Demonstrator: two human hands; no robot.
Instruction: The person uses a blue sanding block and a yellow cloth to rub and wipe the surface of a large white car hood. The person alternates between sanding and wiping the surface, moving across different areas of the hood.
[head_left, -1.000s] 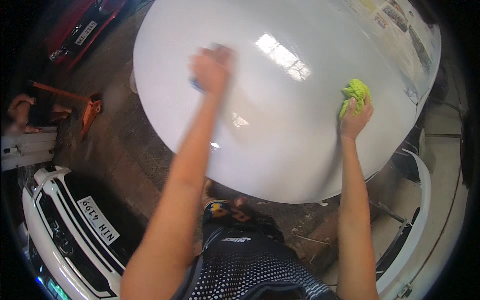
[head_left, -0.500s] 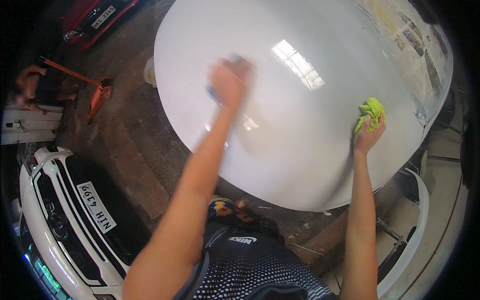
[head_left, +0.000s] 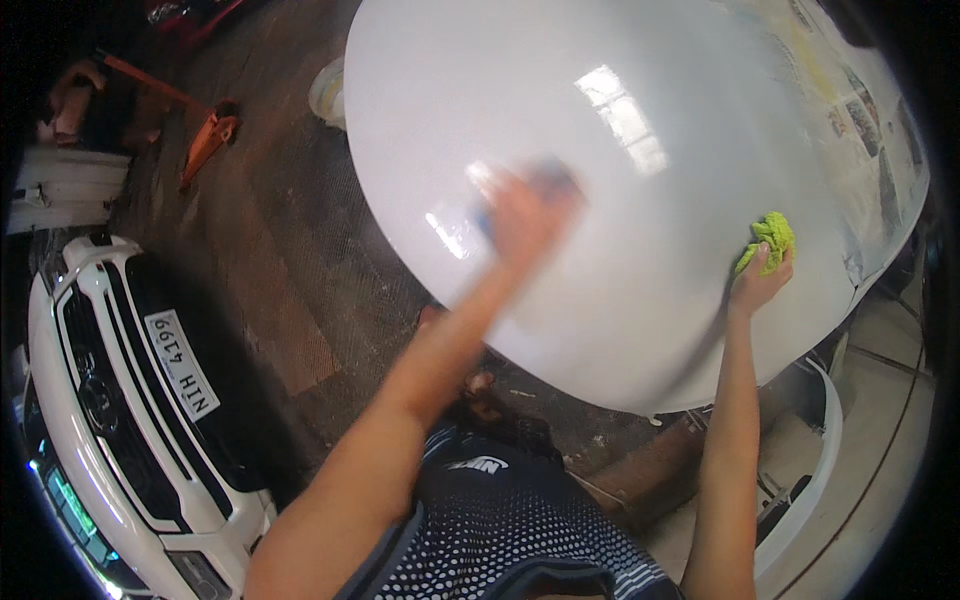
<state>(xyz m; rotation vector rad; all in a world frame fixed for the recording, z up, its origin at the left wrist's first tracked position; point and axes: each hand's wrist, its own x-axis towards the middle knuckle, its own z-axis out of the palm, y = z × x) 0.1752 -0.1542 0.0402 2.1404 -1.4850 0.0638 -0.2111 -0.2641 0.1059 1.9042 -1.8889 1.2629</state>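
A broad, glossy white car hood (head_left: 640,310) fills the middle and far right of the view, with bright window reflections on it. Over its left-centre part is my left hand (head_left: 528,225), smeared by motion. It is closed on a dark and blue pad (head_left: 556,182), whose exact kind the blur hides. My right hand (head_left: 762,285) is at the right side of the hood, its fingers closed round a crumpled lime-green cloth (head_left: 770,240). Whether the cloth touches the paint I cannot tell.
Masking paper (head_left: 862,130) covers the area beyond the hood. A white vehicle (head_left: 140,400) stands at left, with an orange floor jack (head_left: 212,140) farther off. A pale bucket (head_left: 327,95) sits beside the hood's left edge. A curved white trim piece (head_left: 825,430) lies at right. Someone (head_left: 75,105) is far left.
My left hand has swept with the pad rightward and nearer across the hood. The right hand keeps the cloth, and the whole view has shifted slightly.
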